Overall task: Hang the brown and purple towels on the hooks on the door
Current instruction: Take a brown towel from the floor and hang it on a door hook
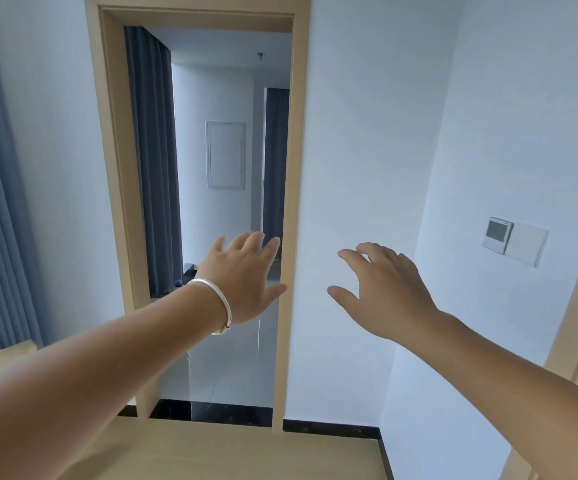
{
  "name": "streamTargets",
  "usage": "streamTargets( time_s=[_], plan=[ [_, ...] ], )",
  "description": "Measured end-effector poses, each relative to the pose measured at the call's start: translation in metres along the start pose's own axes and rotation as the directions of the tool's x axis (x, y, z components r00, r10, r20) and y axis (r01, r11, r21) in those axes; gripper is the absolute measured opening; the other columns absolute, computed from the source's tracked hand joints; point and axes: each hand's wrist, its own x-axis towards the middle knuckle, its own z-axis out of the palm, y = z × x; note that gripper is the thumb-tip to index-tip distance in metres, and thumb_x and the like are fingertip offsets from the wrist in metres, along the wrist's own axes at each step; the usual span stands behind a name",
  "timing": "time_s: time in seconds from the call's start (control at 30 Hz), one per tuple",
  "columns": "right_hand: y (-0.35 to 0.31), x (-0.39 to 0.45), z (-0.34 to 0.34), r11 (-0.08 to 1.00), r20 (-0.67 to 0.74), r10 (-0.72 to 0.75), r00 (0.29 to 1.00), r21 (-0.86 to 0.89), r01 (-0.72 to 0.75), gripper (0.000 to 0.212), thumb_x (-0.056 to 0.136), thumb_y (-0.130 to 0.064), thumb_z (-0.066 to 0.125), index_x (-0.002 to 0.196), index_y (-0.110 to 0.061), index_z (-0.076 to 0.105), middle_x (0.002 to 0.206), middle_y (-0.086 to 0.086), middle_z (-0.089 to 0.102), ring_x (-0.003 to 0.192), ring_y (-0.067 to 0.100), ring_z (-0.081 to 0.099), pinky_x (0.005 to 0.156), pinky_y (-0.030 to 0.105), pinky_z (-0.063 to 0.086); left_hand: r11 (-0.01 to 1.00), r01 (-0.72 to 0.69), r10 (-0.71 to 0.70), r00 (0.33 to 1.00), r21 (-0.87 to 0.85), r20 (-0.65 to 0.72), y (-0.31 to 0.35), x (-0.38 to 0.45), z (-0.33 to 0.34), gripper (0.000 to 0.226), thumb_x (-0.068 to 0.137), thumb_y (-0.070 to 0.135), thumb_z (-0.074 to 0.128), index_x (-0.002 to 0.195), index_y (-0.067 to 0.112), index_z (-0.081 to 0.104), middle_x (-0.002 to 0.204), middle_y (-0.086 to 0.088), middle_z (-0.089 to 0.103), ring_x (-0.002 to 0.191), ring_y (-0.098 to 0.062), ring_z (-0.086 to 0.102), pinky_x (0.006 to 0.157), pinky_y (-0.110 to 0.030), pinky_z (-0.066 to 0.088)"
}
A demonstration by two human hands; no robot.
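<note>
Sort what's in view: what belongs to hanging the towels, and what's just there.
Job: left hand, right hand, both empty. No towels, hooks or door leaf visible.
Just there: door frame, grey curtain, wall switch panel, silver bracelet.

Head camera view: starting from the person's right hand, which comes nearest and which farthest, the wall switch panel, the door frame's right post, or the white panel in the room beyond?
From the right hand:
1. Door frame's right post, just to its left, on the same wall.
2. Wall switch panel, off to the right on the side wall.
3. White panel, through the doorway, on the far room's back wall.
</note>
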Motion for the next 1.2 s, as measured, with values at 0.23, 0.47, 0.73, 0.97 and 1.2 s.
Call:
streamTargets(
  time_s=[0.23,0.47,0.73,0.97,1.2],
  plan=[
    [-0.029,0.131,0.083,1.000,0.066,-0.019,0.998,0.006,0.019,0.063,0.093,-0.060,0.038,0.147,-0.030,0.027,0.152,-0.001,0.028,0.141,0.018,0.024,0.115,0.045,0.020,0.999,0.043,-0.043,0.999,-0.027,0.009,-0.094,0.085,0.081,0.076,0.093,0.062,0.030,0.152,0.020,0.007,0.155,-0.003,0.018,0.145,-0.022,0.014,0.117,-0.048,0.015],
    [-0.085,0.235,0.159,0.986,0.074,-0.142,0.987,0.101,0.134,0.061,0.092,-0.056,0.044,0.145,-0.028,0.030,0.146,-0.003,0.035,0.137,0.019,0.029,0.112,0.044,0.024,0.985,0.169,-0.170,0.984,0.013,0.061,-0.185,0.117,0.161,0.075,0.091,0.065,0.030,0.150,0.023,0.012,0.154,-0.003,0.022,0.144,-0.022,0.018,0.116,-0.049,0.020],
    [-0.181,0.352,0.258,0.894,0.029,-0.399,0.916,0.232,0.382,0.059,0.089,-0.057,0.048,0.139,-0.027,0.039,0.141,-0.001,0.042,0.133,0.020,0.036,0.108,0.044,0.027,0.892,0.438,-0.451,0.879,0.113,0.156,-0.292,0.110,0.244,0.077,0.089,0.070,0.027,0.151,0.028,0.010,0.156,0.000,0.020,0.145,-0.025,0.016,0.116,-0.051,0.017],
    [-0.290,0.429,0.353,0.668,0.014,-0.694,0.720,0.385,0.636,0.066,0.090,-0.060,0.042,0.146,-0.027,0.030,0.148,0.001,0.036,0.138,0.021,0.029,0.111,0.051,0.025,0.632,0.738,-0.774,0.586,0.236,0.240,-0.369,0.072,0.297,0.079,0.087,0.073,0.023,0.151,0.032,0.003,0.160,0.000,0.006,0.148,-0.022,0.000,0.118,-0.055,0.009],
    [-0.394,0.442,0.424,0.402,-0.009,-0.883,0.470,0.503,0.765,0.066,0.091,-0.061,0.042,0.147,-0.029,0.027,0.149,0.002,0.034,0.138,0.021,0.028,0.114,0.050,0.021,0.320,0.882,-0.940,0.251,0.345,0.231,-0.390,-0.005,0.339,0.080,0.085,0.074,0.023,0.151,0.034,0.006,0.161,-0.001,0.007,0.148,-0.021,0.000,0.118,-0.055,0.005]
  ],
)
